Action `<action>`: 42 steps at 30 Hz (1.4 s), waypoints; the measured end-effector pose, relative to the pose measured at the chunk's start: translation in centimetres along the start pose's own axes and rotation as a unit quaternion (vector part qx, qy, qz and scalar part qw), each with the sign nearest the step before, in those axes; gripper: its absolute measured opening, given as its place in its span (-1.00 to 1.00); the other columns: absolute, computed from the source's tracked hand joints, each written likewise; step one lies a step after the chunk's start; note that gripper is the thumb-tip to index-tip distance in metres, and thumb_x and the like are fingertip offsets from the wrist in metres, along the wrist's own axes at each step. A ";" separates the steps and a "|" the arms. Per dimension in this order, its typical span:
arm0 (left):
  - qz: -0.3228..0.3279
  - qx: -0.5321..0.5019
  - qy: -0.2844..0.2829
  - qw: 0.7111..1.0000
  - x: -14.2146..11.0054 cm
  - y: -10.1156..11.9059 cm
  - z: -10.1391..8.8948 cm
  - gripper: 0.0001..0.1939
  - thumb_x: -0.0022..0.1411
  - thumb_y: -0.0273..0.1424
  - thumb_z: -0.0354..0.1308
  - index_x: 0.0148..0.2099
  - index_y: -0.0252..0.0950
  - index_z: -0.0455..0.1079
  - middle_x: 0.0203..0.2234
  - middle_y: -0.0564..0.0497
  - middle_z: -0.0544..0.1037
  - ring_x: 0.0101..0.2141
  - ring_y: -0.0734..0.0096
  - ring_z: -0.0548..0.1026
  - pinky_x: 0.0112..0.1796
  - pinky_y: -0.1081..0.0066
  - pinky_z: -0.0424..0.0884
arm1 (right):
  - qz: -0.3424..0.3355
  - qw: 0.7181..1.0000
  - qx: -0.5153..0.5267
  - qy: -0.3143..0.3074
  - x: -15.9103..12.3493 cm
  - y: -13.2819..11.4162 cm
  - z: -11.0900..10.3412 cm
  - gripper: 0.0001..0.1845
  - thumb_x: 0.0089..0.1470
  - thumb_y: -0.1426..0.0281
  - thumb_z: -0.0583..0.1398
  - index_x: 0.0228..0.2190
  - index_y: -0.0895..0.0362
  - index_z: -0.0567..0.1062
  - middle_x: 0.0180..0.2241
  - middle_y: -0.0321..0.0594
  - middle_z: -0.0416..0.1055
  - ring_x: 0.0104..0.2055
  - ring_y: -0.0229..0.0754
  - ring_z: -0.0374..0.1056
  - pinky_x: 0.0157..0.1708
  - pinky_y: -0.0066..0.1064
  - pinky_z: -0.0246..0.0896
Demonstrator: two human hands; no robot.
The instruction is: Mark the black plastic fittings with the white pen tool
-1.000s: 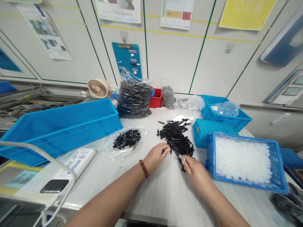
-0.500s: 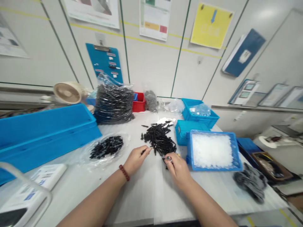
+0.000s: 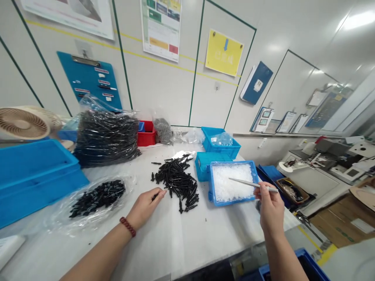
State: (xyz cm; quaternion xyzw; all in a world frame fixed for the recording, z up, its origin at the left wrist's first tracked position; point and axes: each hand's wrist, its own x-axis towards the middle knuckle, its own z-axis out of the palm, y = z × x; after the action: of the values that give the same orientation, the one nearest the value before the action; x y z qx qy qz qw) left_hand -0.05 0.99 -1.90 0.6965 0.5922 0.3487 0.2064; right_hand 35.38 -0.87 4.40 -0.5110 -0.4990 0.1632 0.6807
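Observation:
My left hand (image 3: 146, 207) is closed on a small black part (image 3: 155, 196), pinched at the fingertips just left of the pile. My right hand (image 3: 272, 210) grips a pair of metal tweezers (image 3: 244, 182) by the rear end. The tips of the tweezers point left, over the small white pieces (image 3: 227, 191) that fill a blue bin (image 3: 234, 201). I cannot tell whether the tips touch them or hold one. A heap of slim black parts (image 3: 175, 175) lies between my hands. Left of it, an open clear bag (image 3: 129, 181) holds small dark parts (image 3: 101, 197).
A large bag of black parts (image 3: 107, 136) stands behind, next to a red bin (image 3: 148, 136). A lidded teal box (image 3: 202, 171) and a blue bin (image 3: 234, 150) sit behind the white pieces. Long blue trays (image 3: 38, 171) and a fan (image 3: 26, 121) are at left.
My right hand has moved from the front of the black heap to the right, bringing the tweezers over the white pieces. My left hand stays beside the heap. The view has swung right.

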 end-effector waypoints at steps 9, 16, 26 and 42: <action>-0.001 0.009 -0.013 1.000 -0.1 0.4 -0.1 -0.52 0.20 0.00 -0.21 -0.48 -0.29 0.21 -0.59 0.07 0.35 -0.49 0.39 0.32 -0.43 0.49 0.24 | 0.073 0.995 -0.044 -0.042 -0.5 2.0 -0.7 -0.51 -0.03 -0.02 0.14 -0.34 0.17 0.42 -0.52 -0.25 0.33 -0.42 -0.19 0.24 -0.46 -0.42 0.12; -0.011 0.009 -0.020 1.000 -0.1 0.6 -0.1 -0.52 0.20 -0.01 -0.20 -0.46 -0.30 0.24 -0.58 0.07 0.37 -0.49 0.40 0.33 -0.43 0.50 0.24 | 0.112 0.992 -0.025 -0.055 -0.9 2.5 -0.4 -0.49 -0.06 -0.03 0.15 -0.34 0.18 0.42 -0.51 -0.23 0.35 -0.40 -0.16 0.27 -0.46 -0.41 0.15; -0.008 0.006 -0.019 1.000 -0.2 0.4 -0.1 -0.52 0.20 -0.01 -0.19 -0.47 -0.30 0.24 -0.58 0.08 0.36 -0.48 0.39 0.33 -0.41 0.49 0.24 | 0.140 0.989 0.030 -0.045 -1.1 2.5 0.1 -0.50 -0.11 -0.02 0.19 -0.35 0.17 0.42 -0.52 -0.25 0.35 -0.43 -0.18 0.28 -0.49 -0.43 0.15; -0.003 0.012 -0.002 1.000 -0.1 0.2 0.3 -0.60 0.19 -0.07 -0.14 -0.38 -0.29 0.30 -0.56 0.07 0.40 -0.48 0.40 0.35 -0.41 0.47 0.25 | 0.259 0.959 0.099 -0.063 -1.6 1.9 1.9 -0.46 -0.33 0.02 0.30 -0.37 0.16 0.42 -0.47 -0.17 0.43 -0.37 -0.07 0.38 -0.51 -0.39 0.23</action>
State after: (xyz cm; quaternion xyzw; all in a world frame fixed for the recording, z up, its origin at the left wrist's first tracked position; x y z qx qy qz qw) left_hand 0.28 0.93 -1.99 0.6977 0.5981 0.3396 0.2005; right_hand 33.62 -0.22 1.97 -0.5414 -0.3728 0.4146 0.6293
